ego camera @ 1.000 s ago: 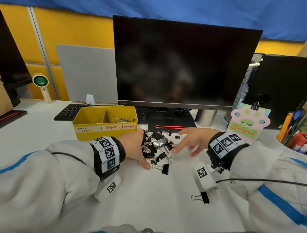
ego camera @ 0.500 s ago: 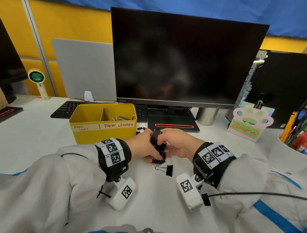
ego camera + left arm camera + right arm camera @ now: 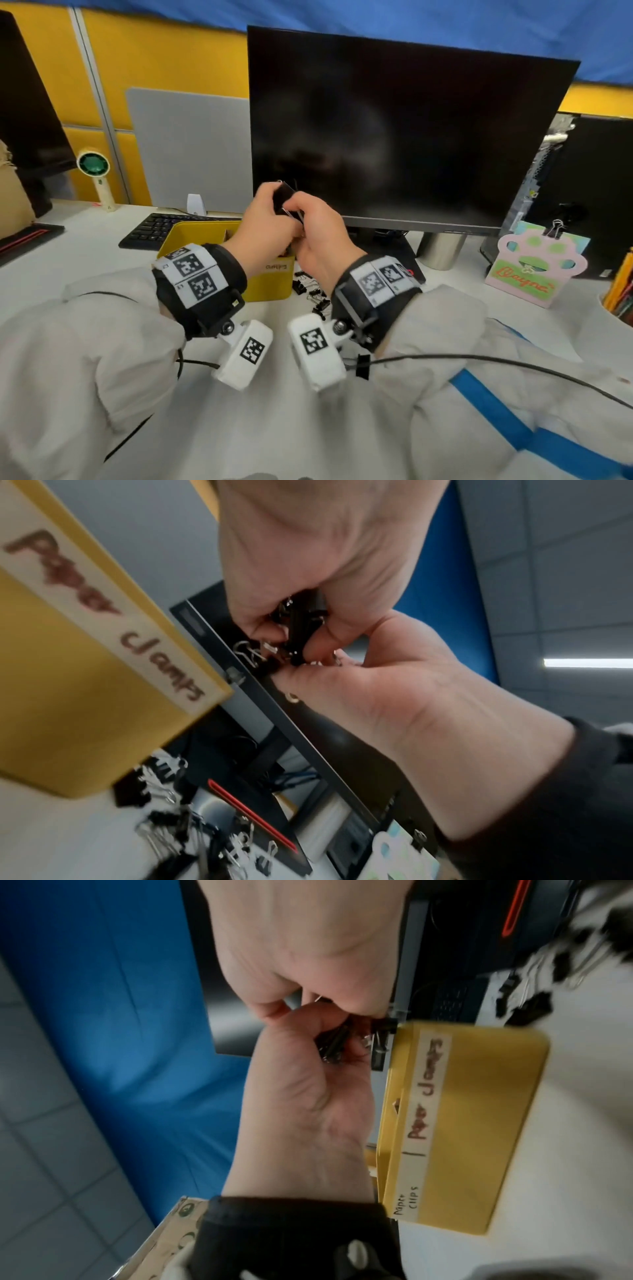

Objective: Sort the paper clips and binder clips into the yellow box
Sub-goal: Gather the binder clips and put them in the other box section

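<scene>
While aloft, binder clips [image 3: 284,202] between hands (both).

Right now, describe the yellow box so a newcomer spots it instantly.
Start at the big dark monitor in the middle of the white desk. Just below its left corner, beside the black keyboard, sits the yellow box, partly behind the raised hands. It is the only open yellow container on the desk, with a divider and a white strip hand-lettered "Paper Clips" and "Paper Clamps".
</scene>
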